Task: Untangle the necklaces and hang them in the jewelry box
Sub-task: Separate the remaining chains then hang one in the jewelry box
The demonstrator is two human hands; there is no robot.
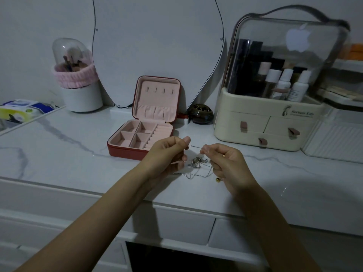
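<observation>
A red jewelry box (125, 150) with pink lining stands open on the marble vanity top, its lid upright with a row of small hooks (160, 90). Just in front of it, my left hand (167, 154) and my right hand (225, 163) each pinch one end of a short taut stretch of thin silver chain (195, 147). Below that stretch, a tangle of silver necklaces (197, 162) hangs and trails onto the table between my hands. A small gold bead (218, 180) shows by my right palm.
A cream cosmetics organiser (265, 122) with drawers stands at the right. A heart-shaped mirror (157, 46) leans behind the box. A brush holder (78, 91) sits at the back left, a tissue pack (21, 110) at the far left, a dark round dish (201, 114) beside the box.
</observation>
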